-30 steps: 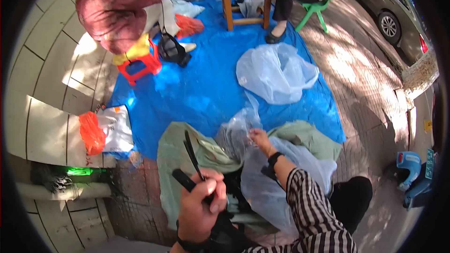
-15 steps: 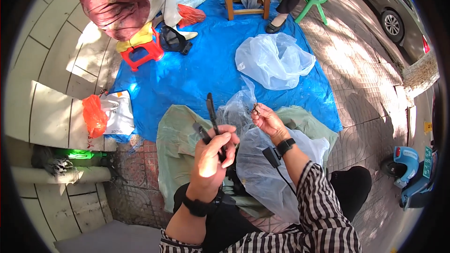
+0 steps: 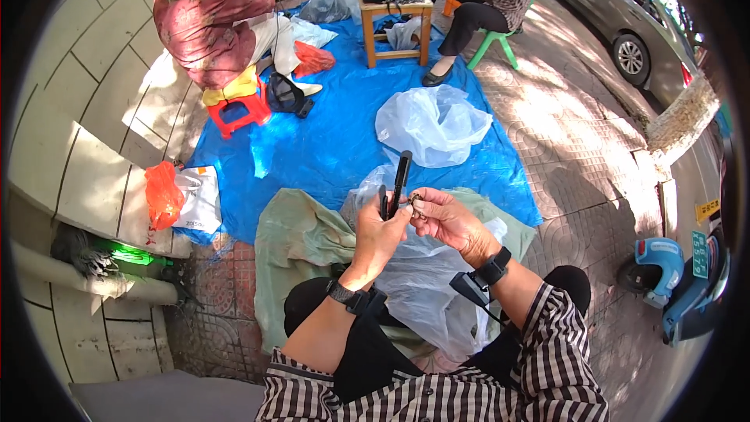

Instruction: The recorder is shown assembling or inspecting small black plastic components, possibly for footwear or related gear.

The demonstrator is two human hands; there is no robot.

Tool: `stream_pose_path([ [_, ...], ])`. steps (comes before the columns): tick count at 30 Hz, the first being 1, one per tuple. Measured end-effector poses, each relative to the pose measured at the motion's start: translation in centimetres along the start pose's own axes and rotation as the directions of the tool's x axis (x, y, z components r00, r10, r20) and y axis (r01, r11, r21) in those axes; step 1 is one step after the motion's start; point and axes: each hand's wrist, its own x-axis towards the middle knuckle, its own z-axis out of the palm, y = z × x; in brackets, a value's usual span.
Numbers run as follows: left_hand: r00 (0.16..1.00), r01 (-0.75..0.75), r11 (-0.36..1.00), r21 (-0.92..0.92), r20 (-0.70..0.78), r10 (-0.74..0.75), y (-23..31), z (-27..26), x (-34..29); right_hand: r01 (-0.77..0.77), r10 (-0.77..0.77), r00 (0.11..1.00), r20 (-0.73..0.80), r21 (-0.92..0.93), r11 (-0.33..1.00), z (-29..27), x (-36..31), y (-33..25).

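My left hand (image 3: 375, 238) is closed around a slim black pen-like piece (image 3: 401, 176) that points up and away. A second dark piece shows beside it at the fingers; I cannot tell whether the two are joined. Close against it on the right, my right hand (image 3: 451, 223) pinches a small brownish, metal-looking bit (image 3: 416, 200), too small to name. The fingertips of both hands nearly meet or touch there. Below them, a clear plastic bag (image 3: 426, 289) lies over my lap and the green cloth-like sheet (image 3: 301, 230).
A blue tarp (image 3: 312, 148) spreads ahead, with another clear bag (image 3: 433, 121) on it. Beyond sit a wooden stool (image 3: 397, 31) and people on low stools. Orange (image 3: 164, 195) and white bags lie at left. A scooter (image 3: 664, 273) and a car (image 3: 625, 23) stand at right.
My hands, apart before, have come together, the left moving right and the right moving lower. The black piece now stands next to the small bit. The view has tilted up.
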Motion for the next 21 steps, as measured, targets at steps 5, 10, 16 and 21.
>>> stream_pose_path([
  [5, 0.995, -0.098, 0.983, 0.156, 0.034, 0.094, -0.1, 1.7, -2.2, 0.023, -0.04, 0.994, -0.106, -0.159, 0.987, 1.3, -3.7, -0.2],
  [10, 0.992, -0.087, 0.989, 0.117, 0.099, 0.075, 0.2, 3.0, -3.7, 0.005, -0.051, 0.98, -0.194, -0.232, 0.973, 2.2, -6.7, 0.0],
  [16, 0.967, -0.143, 0.98, 0.137, 0.228, 0.11, -0.2, 4.3, -5.2, 0.061, -0.098, 0.971, -0.216, -0.173, 0.983, 2.1, -9.6, 0.5],
  [21, 0.944, 0.133, 0.977, -0.165, 0.322, -0.074, 1.2, 4.6, -6.0, 0.088, -0.123, 0.982, -0.146, -0.226, 0.97, 2.6, -11.8, -0.4],
])
